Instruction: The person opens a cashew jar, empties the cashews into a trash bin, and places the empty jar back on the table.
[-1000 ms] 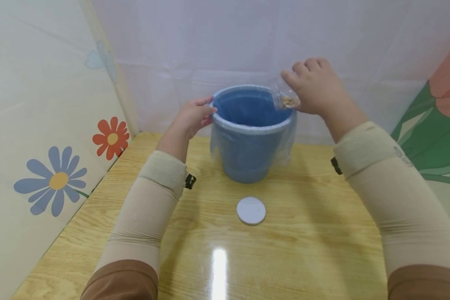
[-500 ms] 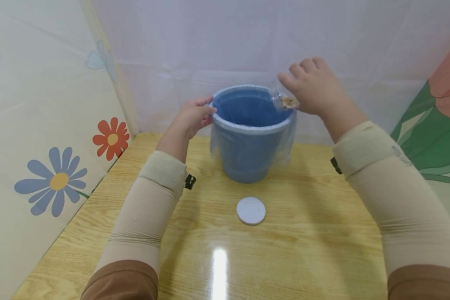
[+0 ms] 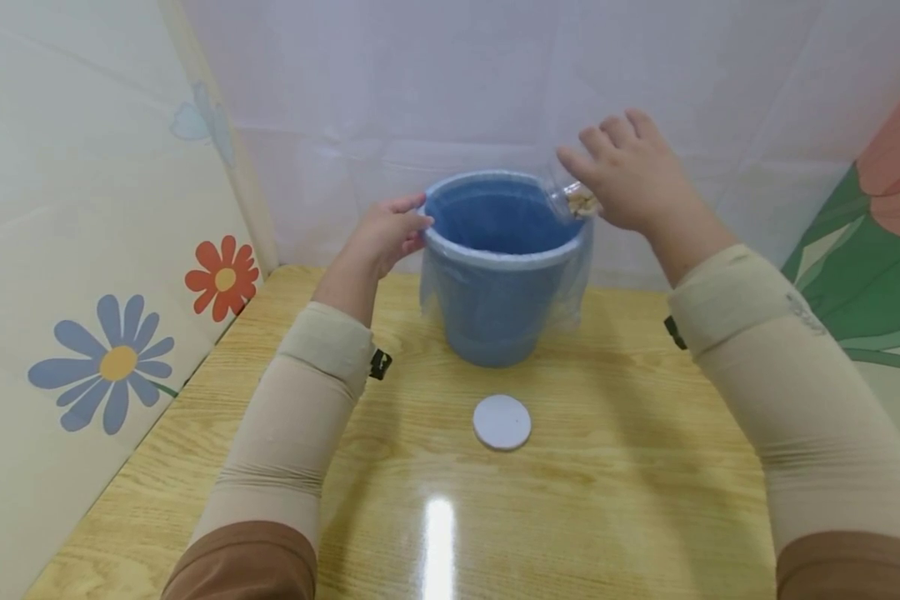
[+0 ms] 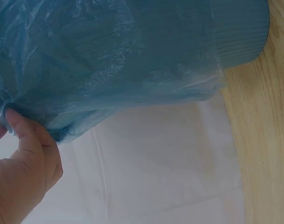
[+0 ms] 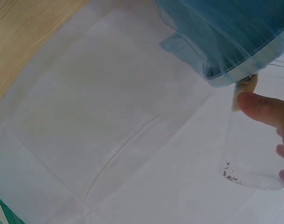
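A blue bin stands upright on the table, lined with a translucent plastic bag folded over its rim. At the rim's left side, my left hand pinches the edge through the bag, thumb and fingers on either side. My right hand grips a clear jar from above, tilted at the bin's right rim with its mouth towards the opening. Several tan pieces lie inside the jar near its mouth. Dark crumbs cling near the jar's base in the right wrist view. The bin's bottom is hidden.
A round white lid lies flat on the wood-grain table in front of the bin. Behind hangs a white cloth. A flower-printed panel stands at the left, another printed panel at the right.
My right hand with the jar has shifted and tilted slightly at the bin's rim; the tan pieces have moved a little within it. My left hand, bin and lid stay put.
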Action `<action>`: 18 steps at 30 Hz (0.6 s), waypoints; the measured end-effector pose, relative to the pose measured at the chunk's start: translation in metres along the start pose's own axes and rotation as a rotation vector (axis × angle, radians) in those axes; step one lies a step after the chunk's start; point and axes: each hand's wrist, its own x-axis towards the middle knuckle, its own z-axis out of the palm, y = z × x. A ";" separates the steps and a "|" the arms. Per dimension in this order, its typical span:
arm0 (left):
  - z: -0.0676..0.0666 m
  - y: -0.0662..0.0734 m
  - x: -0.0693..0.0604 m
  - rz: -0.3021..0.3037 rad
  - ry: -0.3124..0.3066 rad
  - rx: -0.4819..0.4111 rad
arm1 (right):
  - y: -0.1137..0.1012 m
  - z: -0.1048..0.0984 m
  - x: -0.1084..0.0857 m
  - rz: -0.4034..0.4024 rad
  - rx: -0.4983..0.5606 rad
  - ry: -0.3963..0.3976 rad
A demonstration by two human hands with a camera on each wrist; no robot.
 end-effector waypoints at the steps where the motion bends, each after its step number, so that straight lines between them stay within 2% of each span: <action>1: 0.000 0.000 0.000 0.001 0.000 -0.003 | 0.000 0.000 0.000 0.001 -0.003 -0.003; 10: 0.000 0.000 -0.001 -0.005 0.002 0.008 | 0.001 0.000 -0.001 0.011 0.005 -0.011; 18: 0.000 0.000 0.000 -0.006 -0.002 0.004 | 0.002 0.000 -0.001 -0.012 0.026 0.019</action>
